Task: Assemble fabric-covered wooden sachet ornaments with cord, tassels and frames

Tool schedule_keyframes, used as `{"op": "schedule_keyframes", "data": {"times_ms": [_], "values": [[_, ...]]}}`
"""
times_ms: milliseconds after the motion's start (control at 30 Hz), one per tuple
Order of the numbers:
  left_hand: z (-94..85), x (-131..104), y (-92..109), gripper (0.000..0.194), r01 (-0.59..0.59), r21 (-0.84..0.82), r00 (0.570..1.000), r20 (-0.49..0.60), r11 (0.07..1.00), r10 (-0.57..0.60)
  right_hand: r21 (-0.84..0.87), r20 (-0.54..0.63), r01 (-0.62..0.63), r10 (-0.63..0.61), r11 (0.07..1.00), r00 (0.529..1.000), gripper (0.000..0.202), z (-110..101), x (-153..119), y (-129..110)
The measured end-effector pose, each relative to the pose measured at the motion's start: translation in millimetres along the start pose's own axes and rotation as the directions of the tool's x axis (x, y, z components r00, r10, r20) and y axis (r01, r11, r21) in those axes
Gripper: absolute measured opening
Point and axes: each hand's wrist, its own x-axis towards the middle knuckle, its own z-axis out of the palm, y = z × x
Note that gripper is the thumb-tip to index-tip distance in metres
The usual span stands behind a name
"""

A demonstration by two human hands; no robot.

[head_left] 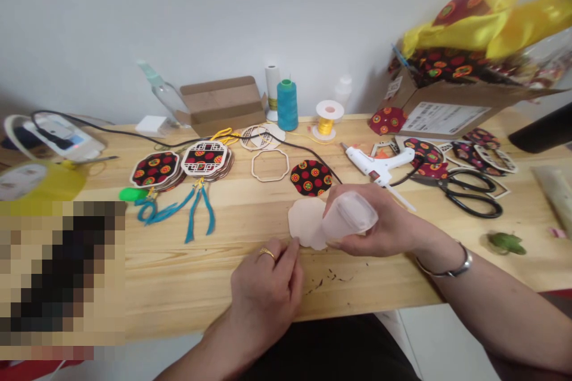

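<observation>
A pale wooden scalloped piece (302, 220) lies flat on the wooden table (179, 274). My right hand (379, 232) holds a small translucent plastic bottle (351, 217) tipped down over the piece's right side. My left hand (266, 292), with a gold ring, rests on the table and its fingertips touch the piece's lower left edge. Just behind the piece lies a round patch of red-and-black patterned fabric (311, 177) and an empty wooden frame ring (270, 165).
A white glue gun (378, 164) and black scissors (473, 193) lie to the right. Finished ornaments with teal tassels (192, 190) sit at left. Thread spools (286, 105), a small carton (221, 104) and a box of fabric (451, 104) line the back wall.
</observation>
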Motion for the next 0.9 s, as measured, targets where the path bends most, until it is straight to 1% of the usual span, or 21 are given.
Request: {"op": "schedule_keyframes", "data": {"times_ms": [167,333,433,567,633,700,767,800,833,900], "values": [[0.1,0,0,0.025,0.002,0.001,1.000,0.002,1.000,-0.002,0.010,0.019,0.003,-0.004,1.000,1.000,0.014,-8,0,-1],[0.7,-1,0,0.025,-0.001,0.007,1.000,-0.014,1.000,0.002,-0.007,0.064,-0.059,0.059,0.998,0.996,0.013,-15,-1,-1],[0.5,-1,-1,0.025,-0.005,0.006,1.000,-0.016,1.000,0.005,-0.012,0.067,-0.095,0.095,0.995,0.993,0.014,-18,-2,-1],[0.7,-1,-1,0.025,-0.009,-0.010,1.000,-0.009,1.000,0.009,-0.019,0.060,-0.085,0.086,0.996,0.994,0.012,-21,-3,-1],[1.1,0,-1,0.025,-0.006,-0.018,1.000,-0.011,1.000,0.005,-0.040,0.016,-0.080,0.080,0.996,0.997,0.013,-22,-3,0],[1.7,0,-1,0.025,-0.001,-0.027,1.000,-0.016,1.000,0.001,-0.065,-0.087,-0.078,0.072,0.995,0.994,0.014,-21,-3,3],[2.1,0,-1,0.025,0.002,-0.029,1.000,-0.018,1.000,-0.003,-0.088,-0.209,-0.077,0.057,0.993,0.976,0.015,-18,-3,7],[2.3,0,0,0.024,0.005,-0.027,1.000,-0.020,1.000,-0.005,-0.098,-0.252,-0.075,0.048,0.992,0.966,0.015,-16,-2,9],[2.4,0,0,0.024,0.005,-0.024,1.000,-0.022,1.000,-0.005,-0.106,-0.276,-0.073,0.041,0.992,0.960,0.015,-14,-2,11],[2.2,0,0,0.024,0.003,-0.025,1.000,-0.028,1.000,-0.003,-0.105,-0.275,-0.076,0.045,0.992,0.960,0.016,-9,-1,13]]}}
